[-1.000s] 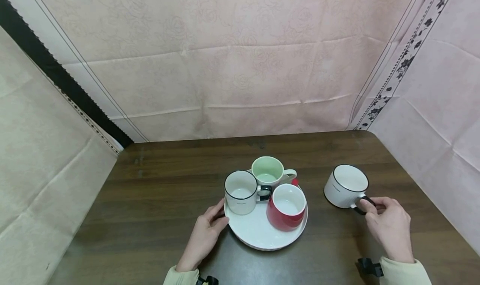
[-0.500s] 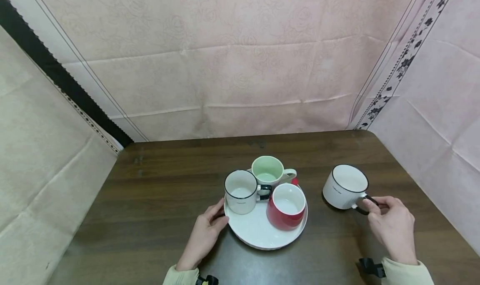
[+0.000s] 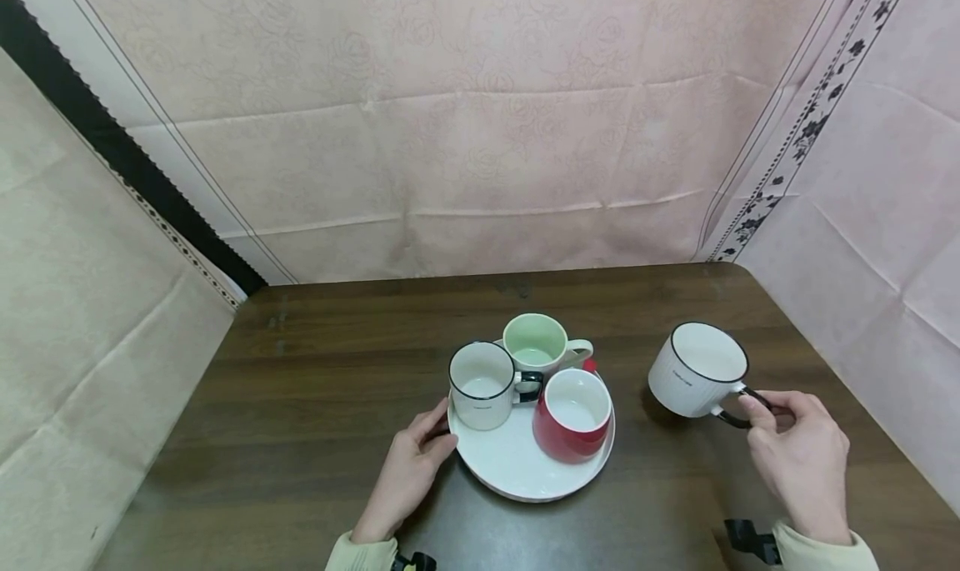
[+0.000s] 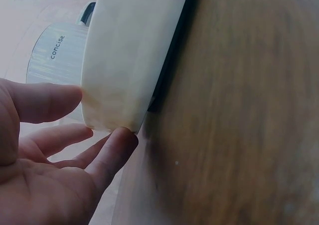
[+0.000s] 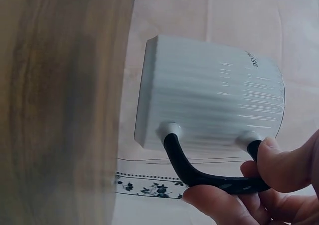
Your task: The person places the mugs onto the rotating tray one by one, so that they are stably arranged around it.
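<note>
My right hand (image 3: 798,454) pinches the black handle (image 5: 219,181) of a white enamel-style mug (image 3: 693,371) with a dark rim. In the right wrist view that mug hangs above the table, thumb and fingers round its handle. My left hand (image 3: 408,467) rests against the left edge of a white plate (image 3: 525,481), its thumb and fairly straight fingertips touching the rim in the left wrist view. On the plate stand a second white mug (image 3: 480,398) with black handle, a green mug (image 3: 528,338) and a red mug (image 3: 566,433) with white inside.
A brown wooden table (image 3: 300,388) carries everything. Pale patterned cloth (image 3: 480,137) hangs behind it and at both sides. A small red piece (image 3: 590,365) shows beside the green mug's handle, probably part of the red mug. Table surface lies between the plate and the held mug.
My right hand has raised the white mug off the table and shifted it slightly to the right. The left hand, the plate and the mugs on it have stayed put.
</note>
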A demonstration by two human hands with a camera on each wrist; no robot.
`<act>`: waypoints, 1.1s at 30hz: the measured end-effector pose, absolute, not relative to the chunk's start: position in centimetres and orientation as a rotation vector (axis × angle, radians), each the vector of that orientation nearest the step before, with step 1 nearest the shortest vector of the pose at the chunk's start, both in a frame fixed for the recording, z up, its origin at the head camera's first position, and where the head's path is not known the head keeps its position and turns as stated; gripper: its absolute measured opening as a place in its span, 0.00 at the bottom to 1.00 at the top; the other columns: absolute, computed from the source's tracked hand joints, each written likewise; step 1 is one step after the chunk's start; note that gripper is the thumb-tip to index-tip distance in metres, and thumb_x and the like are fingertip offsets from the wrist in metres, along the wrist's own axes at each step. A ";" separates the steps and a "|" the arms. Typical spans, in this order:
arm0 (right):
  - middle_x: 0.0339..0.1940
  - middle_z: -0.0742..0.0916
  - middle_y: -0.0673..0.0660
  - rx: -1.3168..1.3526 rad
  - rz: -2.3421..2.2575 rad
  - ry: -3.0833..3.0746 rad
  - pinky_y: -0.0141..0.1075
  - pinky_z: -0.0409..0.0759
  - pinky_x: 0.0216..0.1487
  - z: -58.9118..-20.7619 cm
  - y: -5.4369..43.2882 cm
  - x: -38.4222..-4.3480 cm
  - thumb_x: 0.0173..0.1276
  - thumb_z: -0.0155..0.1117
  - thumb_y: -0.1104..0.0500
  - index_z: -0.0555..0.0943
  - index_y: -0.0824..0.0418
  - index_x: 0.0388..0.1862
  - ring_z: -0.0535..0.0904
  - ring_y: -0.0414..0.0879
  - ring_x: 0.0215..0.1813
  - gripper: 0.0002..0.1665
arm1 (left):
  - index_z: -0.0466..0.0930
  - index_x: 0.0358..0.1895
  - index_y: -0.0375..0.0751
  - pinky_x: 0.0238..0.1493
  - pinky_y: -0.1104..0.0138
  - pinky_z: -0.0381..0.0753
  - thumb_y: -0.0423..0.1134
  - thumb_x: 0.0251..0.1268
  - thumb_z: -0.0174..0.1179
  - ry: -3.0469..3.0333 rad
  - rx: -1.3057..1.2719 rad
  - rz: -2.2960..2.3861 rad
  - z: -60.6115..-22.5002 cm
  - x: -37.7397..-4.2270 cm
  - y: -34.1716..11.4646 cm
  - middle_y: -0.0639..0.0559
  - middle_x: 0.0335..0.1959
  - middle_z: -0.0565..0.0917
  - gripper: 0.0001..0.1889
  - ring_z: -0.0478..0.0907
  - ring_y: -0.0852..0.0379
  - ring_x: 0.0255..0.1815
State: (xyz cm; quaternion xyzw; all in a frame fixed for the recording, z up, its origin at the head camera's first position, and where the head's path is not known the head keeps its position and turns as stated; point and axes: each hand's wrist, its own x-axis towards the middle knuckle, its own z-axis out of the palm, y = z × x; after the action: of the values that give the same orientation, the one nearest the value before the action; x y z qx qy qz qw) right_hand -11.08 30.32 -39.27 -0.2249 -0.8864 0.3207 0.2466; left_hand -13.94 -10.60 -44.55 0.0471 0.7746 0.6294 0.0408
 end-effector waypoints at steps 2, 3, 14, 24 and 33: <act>0.41 0.83 0.57 -0.608 0.882 -2.391 0.28 0.67 0.30 -39.0 30.2 -10.9 0.67 0.66 0.55 0.85 0.65 0.45 0.65 0.18 0.25 0.14 | 0.65 0.71 0.38 0.55 0.71 0.75 0.32 0.69 0.59 2.373 0.145 1.926 -44.6 -14.0 -10.6 0.43 0.58 0.75 0.28 0.73 0.49 0.60; 0.41 0.83 0.56 -0.607 0.880 -2.380 0.27 0.67 0.29 -38.9 30.1 -10.9 0.67 0.66 0.56 0.85 0.65 0.45 0.66 0.18 0.25 0.14 | 0.65 0.71 0.38 0.55 0.71 0.75 0.32 0.69 0.59 2.373 0.143 1.923 -44.6 -14.0 -10.6 0.43 0.58 0.75 0.28 0.73 0.49 0.60; 0.39 0.81 0.50 -0.601 0.882 -2.336 0.23 0.67 0.29 -37.8 29.8 -10.3 0.65 0.69 0.56 0.86 0.62 0.44 0.68 0.18 0.25 0.13 | 0.65 0.71 0.37 0.54 0.71 0.75 0.32 0.69 0.59 2.377 0.138 1.914 -44.5 -14.0 -10.6 0.42 0.58 0.75 0.28 0.73 0.48 0.60; 0.36 0.81 0.50 -0.615 0.856 -2.331 0.27 0.64 0.28 -36.6 29.2 -9.6 0.64 0.70 0.56 0.86 0.61 0.43 0.66 0.22 0.28 0.12 | 0.66 0.71 0.40 0.53 0.71 0.77 0.33 0.69 0.59 2.386 0.154 1.909 -44.9 -14.0 -10.7 0.42 0.57 0.75 0.28 0.74 0.48 0.59; 0.29 0.77 0.33 -0.555 0.855 -2.296 0.24 0.63 0.28 -35.6 28.7 -9.0 0.62 0.72 0.57 0.87 0.59 0.40 0.67 0.21 0.29 0.10 | 0.66 0.71 0.38 0.53 0.70 0.78 0.32 0.69 0.59 2.370 0.160 1.927 -45.0 -14.0 -10.8 0.40 0.62 0.73 0.27 0.73 0.47 0.60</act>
State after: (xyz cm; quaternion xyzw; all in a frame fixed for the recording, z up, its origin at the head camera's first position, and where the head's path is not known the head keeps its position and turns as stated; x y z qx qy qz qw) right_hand -8.98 28.75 -35.58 -0.2100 -0.8692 0.3235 0.3095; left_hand -13.97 -10.82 -45.01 0.0523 0.7741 0.6295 0.0413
